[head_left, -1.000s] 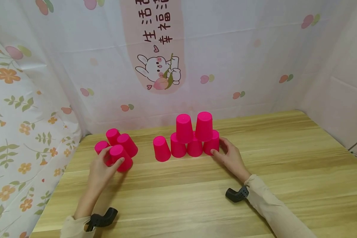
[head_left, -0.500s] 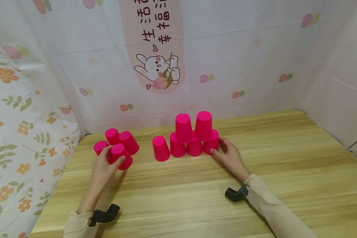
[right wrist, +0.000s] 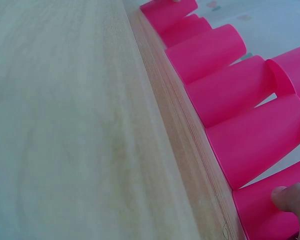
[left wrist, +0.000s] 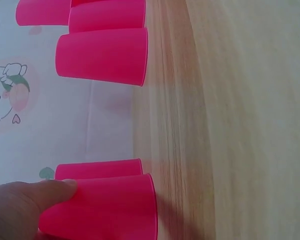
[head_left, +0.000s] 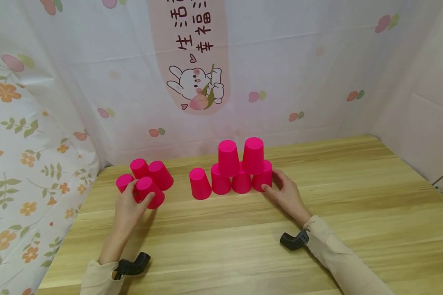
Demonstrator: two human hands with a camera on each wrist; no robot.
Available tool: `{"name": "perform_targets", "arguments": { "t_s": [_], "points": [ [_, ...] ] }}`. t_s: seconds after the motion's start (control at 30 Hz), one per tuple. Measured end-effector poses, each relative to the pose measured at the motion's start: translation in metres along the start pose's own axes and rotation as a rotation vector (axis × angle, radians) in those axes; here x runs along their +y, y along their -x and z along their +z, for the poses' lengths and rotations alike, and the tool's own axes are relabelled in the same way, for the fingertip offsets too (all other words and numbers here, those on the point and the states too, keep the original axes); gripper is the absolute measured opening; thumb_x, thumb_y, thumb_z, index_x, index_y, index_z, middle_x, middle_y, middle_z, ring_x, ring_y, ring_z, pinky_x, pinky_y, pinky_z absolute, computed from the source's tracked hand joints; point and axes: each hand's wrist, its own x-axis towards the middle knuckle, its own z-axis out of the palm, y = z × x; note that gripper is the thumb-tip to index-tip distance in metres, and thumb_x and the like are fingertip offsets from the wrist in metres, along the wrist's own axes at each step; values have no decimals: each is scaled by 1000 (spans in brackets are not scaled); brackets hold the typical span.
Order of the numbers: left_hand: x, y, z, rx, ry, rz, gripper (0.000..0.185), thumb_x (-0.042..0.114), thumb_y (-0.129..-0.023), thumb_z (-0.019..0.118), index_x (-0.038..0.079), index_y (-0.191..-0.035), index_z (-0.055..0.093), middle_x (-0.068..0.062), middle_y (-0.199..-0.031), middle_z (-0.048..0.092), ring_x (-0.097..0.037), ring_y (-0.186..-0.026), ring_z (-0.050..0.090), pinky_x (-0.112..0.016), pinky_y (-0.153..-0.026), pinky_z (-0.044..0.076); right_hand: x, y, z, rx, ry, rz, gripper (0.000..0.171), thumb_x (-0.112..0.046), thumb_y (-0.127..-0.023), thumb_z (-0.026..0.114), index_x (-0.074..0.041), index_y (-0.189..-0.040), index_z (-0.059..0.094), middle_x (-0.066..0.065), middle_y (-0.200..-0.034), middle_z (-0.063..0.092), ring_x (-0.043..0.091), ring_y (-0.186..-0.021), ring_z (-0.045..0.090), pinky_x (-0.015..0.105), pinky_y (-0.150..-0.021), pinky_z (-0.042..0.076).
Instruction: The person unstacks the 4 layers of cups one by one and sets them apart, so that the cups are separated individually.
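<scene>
In the head view my left hand (head_left: 129,207) grips an upside-down pink cup (head_left: 150,193), the front one of a cluster at the left. Its thumb presses on the side of that cup (left wrist: 105,210) in the left wrist view; whether the cup touches the table, I cannot tell. My right hand (head_left: 288,198) holds the rightmost bottom cup (head_left: 263,179) of a row, thumb in front and fingers around its far side. Two upper cups, a left one (head_left: 228,159) and a right one (head_left: 253,156), stand across the three right-hand cups of that row.
A separate pink cup (head_left: 200,184) stands at the row's left end. Behind the left hand are other upside-down cups, including one at the back right (head_left: 161,175). The wooden table (head_left: 221,246) meets a printed cloth (head_left: 299,82) at its back edge.
My left hand and its cup have shifted slightly away from me, and the cup behind it has slid a little to the right. The right hand and the stacked cups stay put.
</scene>
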Motion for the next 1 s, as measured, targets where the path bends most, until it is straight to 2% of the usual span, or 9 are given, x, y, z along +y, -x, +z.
{"name": "perform_targets", "arguments": {
  "t_s": [0.23,0.43,0.6,0.77,1.0],
  "points": [
    [1,-1,-1,-9,-6,14,59,2,-77,71,-14,-125,41,-32,-111,54,-45,-98,54,-54,-84,46,2,0,2,6,-11,-7,56,-17,-83,70,1,-131,47,20,-129,51,33,-119,48,42,-100,37],
    [6,1,-2,61,-26,108,64,-4,-73,72,-15,-127,40,-32,-113,52,-44,-98,52,-55,-83,46,0,1,1,9,8,-4,56,-16,-83,70,2,-130,46,20,-129,51,33,-119,48,43,-100,38],
    [19,1,-4,133,-58,178,62,-3,-70,75,-13,-124,44,-30,-111,54,-42,-97,52,-55,-78,48,0,1,1,10,19,-4,57,-17,-83,71,2,-131,46,20,-129,51,34,-119,48,43,-100,38],
    [36,-1,-3,169,-52,248,60,-1,-69,77,-12,-121,48,-28,-111,57,-41,-100,55,-53,-80,48,0,1,1,9,18,-1,57,-17,-83,71,2,-131,46,20,-129,51,33,-119,48,43,-100,38],
    [59,-6,-1,148,15,276,56,2,-73,75,-8,-123,50,-24,-112,59,-36,-102,56,-51,-79,50,-1,0,0,4,23,6,58,-17,-83,70,1,-132,45,19,-131,50,33,-120,47,42,-100,38]
  ]
}}
